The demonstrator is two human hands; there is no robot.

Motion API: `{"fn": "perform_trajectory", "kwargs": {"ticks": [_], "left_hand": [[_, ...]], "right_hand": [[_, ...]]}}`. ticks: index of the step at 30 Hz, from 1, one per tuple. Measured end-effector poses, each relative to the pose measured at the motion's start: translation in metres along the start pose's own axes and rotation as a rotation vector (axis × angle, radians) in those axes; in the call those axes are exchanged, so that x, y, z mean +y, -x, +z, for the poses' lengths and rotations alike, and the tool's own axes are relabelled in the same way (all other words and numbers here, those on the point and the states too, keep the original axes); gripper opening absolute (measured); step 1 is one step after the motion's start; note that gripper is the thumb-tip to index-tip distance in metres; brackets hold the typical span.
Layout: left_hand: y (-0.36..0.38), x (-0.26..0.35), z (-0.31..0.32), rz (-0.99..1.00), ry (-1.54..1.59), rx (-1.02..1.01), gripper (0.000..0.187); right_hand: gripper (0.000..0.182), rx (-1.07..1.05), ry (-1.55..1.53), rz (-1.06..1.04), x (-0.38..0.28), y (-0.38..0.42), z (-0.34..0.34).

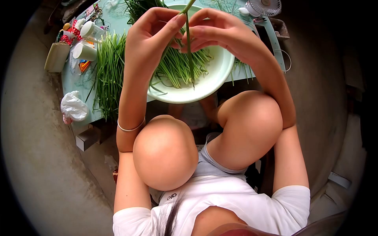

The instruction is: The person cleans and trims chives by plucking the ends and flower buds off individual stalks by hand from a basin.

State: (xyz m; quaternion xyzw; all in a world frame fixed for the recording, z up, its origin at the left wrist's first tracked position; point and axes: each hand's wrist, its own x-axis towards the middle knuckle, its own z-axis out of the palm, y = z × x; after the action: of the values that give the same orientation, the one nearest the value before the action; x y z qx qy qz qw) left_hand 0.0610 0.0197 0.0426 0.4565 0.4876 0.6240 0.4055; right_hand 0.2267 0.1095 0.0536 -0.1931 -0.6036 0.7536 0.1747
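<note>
Head view: green stalk (189,55) hangs over white basin (225,80), at near edge of table (86,82).
Left hand (151,33): thumb and finger pinch the stalk.
Right hand (220,31): fingers bent beside it; whether they grip, I cannot tell.

Wht fan (265,6) at far R of tbl (117,17), 2 wht cups (84,52) + crumpled plastic bag (75,105) on L side
</note>
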Motion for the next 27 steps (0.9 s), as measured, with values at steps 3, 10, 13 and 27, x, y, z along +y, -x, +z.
{"fn": "perform_trajectory", "kwargs": {"ticks": [3,10,13,27], "left_hand": [[0.000,-0.008,0.003,0.044,-0.194,0.038,0.017],[0.005,-0.028,0.002,0.159,-0.464,0.089,0.014],[0.005,-0.025,0.009,0.065,-0.362,0.062,0.014],[0.006,-0.023,0.009,-0.094,-0.187,-0.022,0.018]], "right_hand": [[0.026,-0.084,-0.006,0.040,0.013,-0.007,-0.010],[0.016,0.209,0.672,-0.143,0.013,0.002,-0.013],[0.014,0.264,0.940,-0.281,0.011,0.007,-0.015],[0.011,0.442,1.077,-0.547,-0.003,0.017,-0.033]]}}
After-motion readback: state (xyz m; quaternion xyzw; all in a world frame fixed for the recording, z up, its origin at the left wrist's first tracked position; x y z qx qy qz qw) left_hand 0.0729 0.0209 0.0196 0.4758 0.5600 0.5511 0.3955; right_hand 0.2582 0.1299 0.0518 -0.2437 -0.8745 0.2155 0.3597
